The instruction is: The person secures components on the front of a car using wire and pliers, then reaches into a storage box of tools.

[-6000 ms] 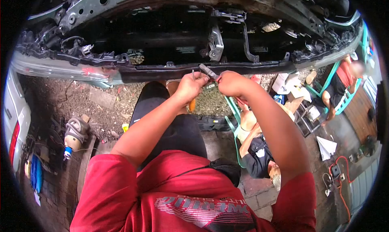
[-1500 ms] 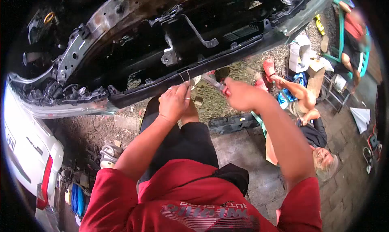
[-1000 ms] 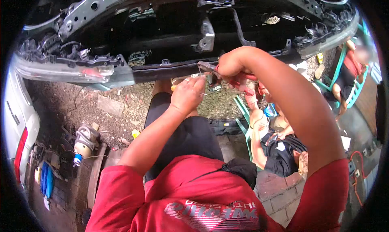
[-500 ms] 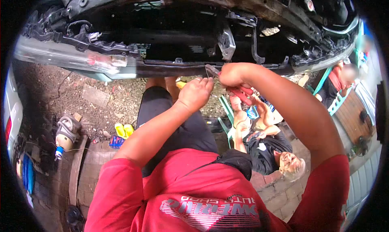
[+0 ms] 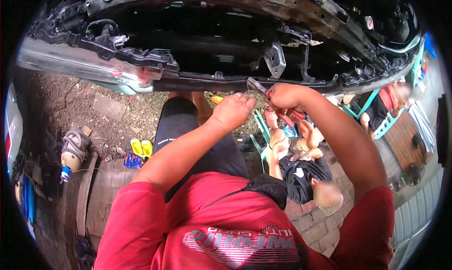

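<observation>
My right hand (image 5: 285,98) is closed around red-handled pliers (image 5: 257,86), whose metal jaws point up and left at the lower edge of the black car front panel (image 5: 202,85). Just left of the jaws, my left hand (image 5: 234,110) is pinched shut near a thin wire (image 5: 248,85), which runs between the plier tips and my fingertips. Its lower end is hidden by the fingers. Above both hands is the open front of the car, with a metal bracket (image 5: 275,60) hanging inside.
A seated person in a black shirt (image 5: 303,178) is close below my right forearm, and another person (image 5: 383,105) sits farther right by a wooden table (image 5: 400,143). On the left ground are a beige power tool (image 5: 74,152), yellow clogs (image 5: 141,148) and a wooden plank (image 5: 86,190).
The whole view has shifted, so the car front and both hands appear slightly farther right and lower. Both hands keep nearly the same place against the panel edge, the pliers still gripped.
</observation>
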Tool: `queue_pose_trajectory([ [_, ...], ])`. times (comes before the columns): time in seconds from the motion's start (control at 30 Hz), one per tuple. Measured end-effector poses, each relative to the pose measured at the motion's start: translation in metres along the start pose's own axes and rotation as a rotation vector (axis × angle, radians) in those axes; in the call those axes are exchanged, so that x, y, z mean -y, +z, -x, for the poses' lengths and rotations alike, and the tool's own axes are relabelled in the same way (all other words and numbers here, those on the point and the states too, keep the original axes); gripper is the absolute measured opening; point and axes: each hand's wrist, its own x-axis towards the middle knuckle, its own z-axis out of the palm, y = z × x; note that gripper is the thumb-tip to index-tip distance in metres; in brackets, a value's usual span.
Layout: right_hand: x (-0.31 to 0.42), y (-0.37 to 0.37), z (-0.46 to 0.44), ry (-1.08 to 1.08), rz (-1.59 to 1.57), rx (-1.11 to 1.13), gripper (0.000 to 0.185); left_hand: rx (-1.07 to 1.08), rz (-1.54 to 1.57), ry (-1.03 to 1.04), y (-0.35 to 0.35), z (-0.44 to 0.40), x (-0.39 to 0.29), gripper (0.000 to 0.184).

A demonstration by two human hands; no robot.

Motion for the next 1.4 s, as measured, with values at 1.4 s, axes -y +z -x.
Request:
queue_pose_trajectory([
  [1.4,-0.005,0.012,0.002,0.021,-0.277,0.047,0.01,0.09,1.287,-0.776,0.013,-0.032,0.003,0.022],
])
